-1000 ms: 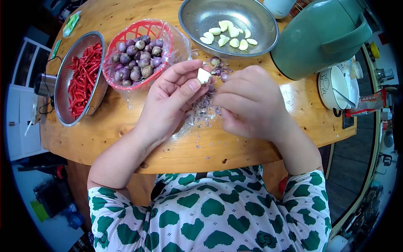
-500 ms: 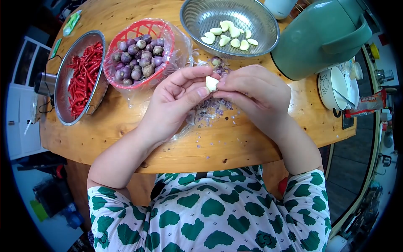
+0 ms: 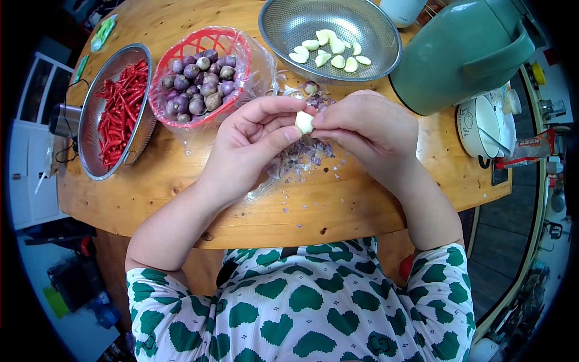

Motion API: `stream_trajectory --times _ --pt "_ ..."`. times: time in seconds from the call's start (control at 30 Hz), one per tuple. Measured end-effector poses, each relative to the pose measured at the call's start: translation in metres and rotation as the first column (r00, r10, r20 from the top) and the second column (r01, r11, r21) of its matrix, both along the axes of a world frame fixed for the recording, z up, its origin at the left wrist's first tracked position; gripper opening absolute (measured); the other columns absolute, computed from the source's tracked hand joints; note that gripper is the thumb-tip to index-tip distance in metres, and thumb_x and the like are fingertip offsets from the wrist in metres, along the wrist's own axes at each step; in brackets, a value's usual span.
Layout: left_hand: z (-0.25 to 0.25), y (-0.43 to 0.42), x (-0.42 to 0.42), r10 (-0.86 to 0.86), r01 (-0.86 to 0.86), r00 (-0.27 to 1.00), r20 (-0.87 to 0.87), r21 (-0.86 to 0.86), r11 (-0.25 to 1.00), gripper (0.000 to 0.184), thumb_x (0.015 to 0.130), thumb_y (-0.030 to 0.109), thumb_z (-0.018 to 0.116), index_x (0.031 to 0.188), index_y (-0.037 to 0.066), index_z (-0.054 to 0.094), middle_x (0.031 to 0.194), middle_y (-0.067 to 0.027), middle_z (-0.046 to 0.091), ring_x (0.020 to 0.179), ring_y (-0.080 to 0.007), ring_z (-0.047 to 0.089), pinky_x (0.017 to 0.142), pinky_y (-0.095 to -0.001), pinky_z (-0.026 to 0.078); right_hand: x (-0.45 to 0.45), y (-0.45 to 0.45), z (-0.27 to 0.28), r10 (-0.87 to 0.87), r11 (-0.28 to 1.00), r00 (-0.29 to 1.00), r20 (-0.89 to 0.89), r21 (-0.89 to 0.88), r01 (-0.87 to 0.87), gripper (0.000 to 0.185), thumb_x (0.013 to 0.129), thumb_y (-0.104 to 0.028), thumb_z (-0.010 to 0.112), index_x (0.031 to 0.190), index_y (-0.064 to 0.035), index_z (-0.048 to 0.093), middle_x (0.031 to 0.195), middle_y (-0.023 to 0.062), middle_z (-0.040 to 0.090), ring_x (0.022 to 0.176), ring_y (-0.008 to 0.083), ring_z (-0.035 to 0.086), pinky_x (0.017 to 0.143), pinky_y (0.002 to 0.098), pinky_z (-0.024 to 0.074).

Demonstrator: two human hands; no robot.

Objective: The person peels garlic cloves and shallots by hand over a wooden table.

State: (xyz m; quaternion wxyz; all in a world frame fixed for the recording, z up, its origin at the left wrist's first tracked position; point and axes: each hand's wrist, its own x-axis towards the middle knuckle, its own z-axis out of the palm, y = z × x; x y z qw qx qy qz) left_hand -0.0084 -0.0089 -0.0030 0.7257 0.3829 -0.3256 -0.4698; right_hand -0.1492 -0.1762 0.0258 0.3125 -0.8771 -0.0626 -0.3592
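Observation:
Between the fingertips of my left hand is a peeled, creamy white garlic clove. My right hand pinches at the clove's right side with thumb and forefinger. Purple and white papery skins lie on the table beneath both hands. Just beyond my fingers rests a purple unpeeled garlic bulb. Several peeled cloves sit in a perforated steel colander at the back. To the left, a red plastic basket lined with clear plastic holds many purple garlic bulbs.
A second steel colander of red chillies stands at the far left. At the back right is a large green jug, with a white enamel pot beside it. The wooden table's front edge runs close to my body.
The clove has turned slightly in my fingers and shows a rounder, smoother face. My right hand has shifted a little; the bowls and basket are unchanged.

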Motion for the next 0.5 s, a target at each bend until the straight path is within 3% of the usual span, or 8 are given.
stream_trajectory --times 0.27,0.37,0.5 --pt "-0.0001 0.0013 0.0034 -0.002 0.003 0.997 0.071 -0.011 1.0 0.031 0.1 0.0 0.058 0.13 0.0 0.058 0.127 -0.0114 0.065 0.118 -0.0161 0.062 0.103 -0.0304 0.05 0.0 0.0007 0.0001 0.007 0.993 0.998 -0.057 -0.121 -0.014 0.014 0.077 -0.011 0.079 0.088 -0.0109 0.071 0.089 0.0032 0.07 0.084 0.0229 0.068 0.077 0.0357 0.0525" --pt "0.0012 0.0013 0.002 -0.003 0.003 0.995 -0.104 0.005 1.0 0.031 0.101 0.003 0.058 0.132 0.001 0.056 0.129 -0.0119 0.064 0.119 -0.0168 0.061 0.103 -0.0307 0.05 0.0004 0.0057 0.0055 0.033 0.986 0.997 -0.063 -0.161 -0.043 0.013 0.077 -0.012 0.078 0.087 -0.0117 0.071 0.089 0.0032 0.069 0.084 0.0233 0.067 0.079 0.0369 0.0516" --pt "0.0004 0.001 0.0026 -0.022 0.021 0.992 -0.121 -0.01 1.0 0.032 0.101 0.004 0.057 0.133 0.001 0.055 0.13 -0.0124 0.063 0.12 -0.0173 0.061 0.104 -0.0311 0.05 -0.0018 0.0034 0.007 0.002 0.989 1.0 0.023 -0.148 0.001 0.015 0.076 -0.01 0.08 0.088 -0.0106 0.071 0.088 0.0042 0.07 0.083 0.0232 0.068 0.075 0.0353 0.0529"
